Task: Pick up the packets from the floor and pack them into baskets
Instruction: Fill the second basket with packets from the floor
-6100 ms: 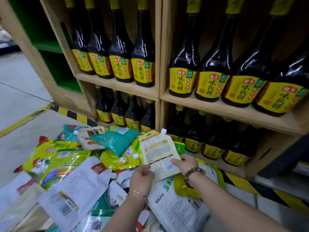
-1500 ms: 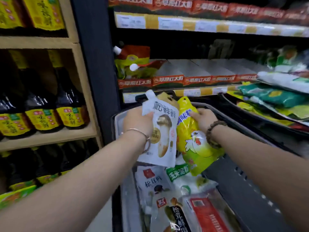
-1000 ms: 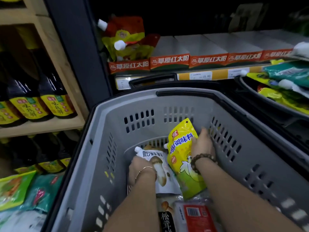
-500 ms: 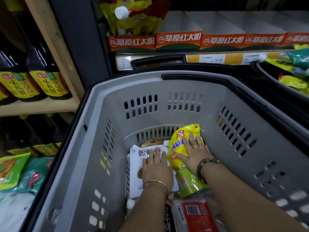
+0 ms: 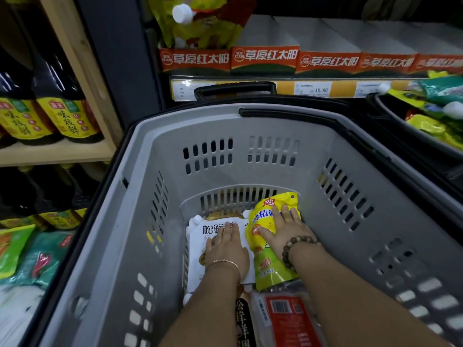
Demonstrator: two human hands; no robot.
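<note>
Pressing the white packet [image 5: 198, 249] flat with the left hand [image 5: 226, 249], fingers lying straight on it and gripping nothing. Doing the same to the yellow packet [image 5: 269, 269] with the right hand [image 5: 285, 231], fingers spread and released over the print. Holding the two side by side, edges touching, on the floor of the grey basket [image 5: 140, 196] at its far end, against the slotted end wall.

Probably risking a spring-back on lifting the palms: judging the yellow packet as plump and slick, likely sliding or rolling onto its neighbour. Possibly also bending the white packet's spout against the end wall by pushing too far forward.

Crowding the near end with a red-labelled packet [image 5: 288, 319] and a dark packet [image 5: 242, 319], so leaving little bare floor for further layers. Needing to lift both forearms up and clear of the tall basket sides when withdrawing; seeing no other obstruction inside.

Standing close to a second basket [image 5: 400, 126] on the right, already carrying green and yellow packets. Leaving more floor packets [image 5: 30, 254] lying to the left, beneath a wooden shelf [image 5: 57, 151] bearing soy sauce bottles [image 5: 67, 113]. Facing spouted pouches [image 5: 198, 23] on the shelf beyond the basket.
</note>
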